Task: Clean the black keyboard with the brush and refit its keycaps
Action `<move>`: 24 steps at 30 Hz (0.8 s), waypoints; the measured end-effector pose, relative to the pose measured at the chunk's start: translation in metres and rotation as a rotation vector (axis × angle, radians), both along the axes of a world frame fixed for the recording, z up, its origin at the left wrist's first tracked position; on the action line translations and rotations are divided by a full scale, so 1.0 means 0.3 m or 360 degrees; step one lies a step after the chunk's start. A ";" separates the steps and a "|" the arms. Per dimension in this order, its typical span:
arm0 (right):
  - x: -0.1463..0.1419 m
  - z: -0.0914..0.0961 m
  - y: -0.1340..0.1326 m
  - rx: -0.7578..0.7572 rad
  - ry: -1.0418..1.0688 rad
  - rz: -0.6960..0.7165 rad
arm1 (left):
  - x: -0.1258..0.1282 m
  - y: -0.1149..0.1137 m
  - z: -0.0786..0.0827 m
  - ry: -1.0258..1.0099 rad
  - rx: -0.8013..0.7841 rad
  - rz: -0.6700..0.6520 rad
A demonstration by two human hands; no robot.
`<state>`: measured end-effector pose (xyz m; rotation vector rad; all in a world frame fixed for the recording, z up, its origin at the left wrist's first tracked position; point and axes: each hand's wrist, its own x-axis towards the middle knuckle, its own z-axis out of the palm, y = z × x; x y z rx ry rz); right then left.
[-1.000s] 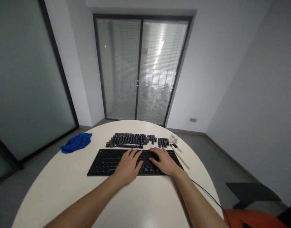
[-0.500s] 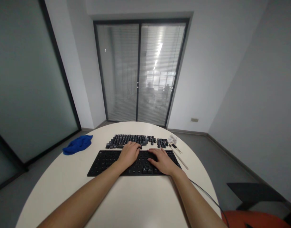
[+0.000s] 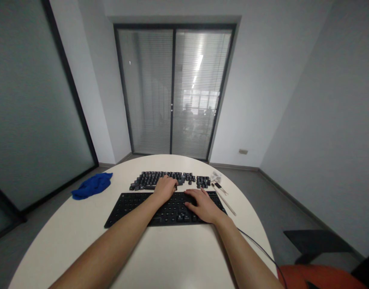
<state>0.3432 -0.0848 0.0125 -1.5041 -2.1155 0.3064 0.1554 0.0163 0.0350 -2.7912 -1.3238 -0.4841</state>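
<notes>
A black keyboard lies on the round cream table, most of its key positions bare and a few keycaps fitted near its front. Beyond it, loose black keycaps are laid out in keyboard-like rows. My left hand reaches over the keyboard's back edge, its fingers curled together at the front of these rows, with a small dark keycap at the fingertips. The thumb is mostly hidden. My right hand rests on the keyboard's right part, fingers spread and holding nothing.
A blue cloth lies at the table's left edge. To the right are a thin stick-like brush, a small dark-ended tool and a clear plastic piece. A black cable runs off the right edge towards a red chair.
My left hand has shifted slightly back, closer to the loose keycap rows. My right hand stays on the keyboard. The whole view has moved a little.
</notes>
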 end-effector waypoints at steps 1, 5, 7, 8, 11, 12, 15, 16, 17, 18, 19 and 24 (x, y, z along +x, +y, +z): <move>0.000 0.000 0.000 -0.0001 0.0001 -0.0002 | 0.003 0.001 0.003 0.0012 -0.0005 0.0007; -0.002 0.006 -0.002 -0.0013 0.0001 -0.0003 | 0.015 -0.001 0.010 0.0030 -0.0023 0.0015; -0.004 0.010 -0.004 -0.0022 -0.0002 -0.0005 | 0.017 -0.005 0.013 0.0017 -0.0025 0.0006; -0.005 0.012 -0.004 -0.0025 -0.0004 -0.0005 | 0.017 -0.009 0.015 0.0004 -0.0021 -0.0002; -0.005 0.015 -0.004 -0.0027 -0.0008 -0.0002 | 0.005 -0.035 0.018 -0.0060 0.0007 -0.0039; -0.005 0.014 -0.003 -0.0025 -0.0008 -0.0002 | -0.003 -0.050 0.018 -0.0091 0.0019 -0.0058; -0.005 0.010 0.000 -0.0025 -0.0011 -0.0006 | -0.045 -0.110 0.009 -0.0334 0.0031 -0.0125; -0.005 0.009 0.001 -0.0025 -0.0014 -0.0008 | -0.063 -0.135 0.003 -0.0401 0.0008 -0.0155; -0.005 0.007 0.002 -0.0024 -0.0016 -0.0010 | -0.083 -0.160 -0.003 -0.0472 -0.0018 -0.0182; -0.006 0.005 0.003 -0.0021 -0.0019 -0.0015 | -0.104 -0.184 -0.009 -0.0527 -0.0057 -0.0213; -0.006 0.003 0.003 -0.0016 -0.0023 -0.0021 | -0.124 -0.208 -0.016 -0.0592 -0.0094 -0.0231; -0.004 -0.006 0.008 -0.0002 -0.0039 -0.0029 | -0.199 -0.292 -0.058 -0.0845 -0.0293 -0.0286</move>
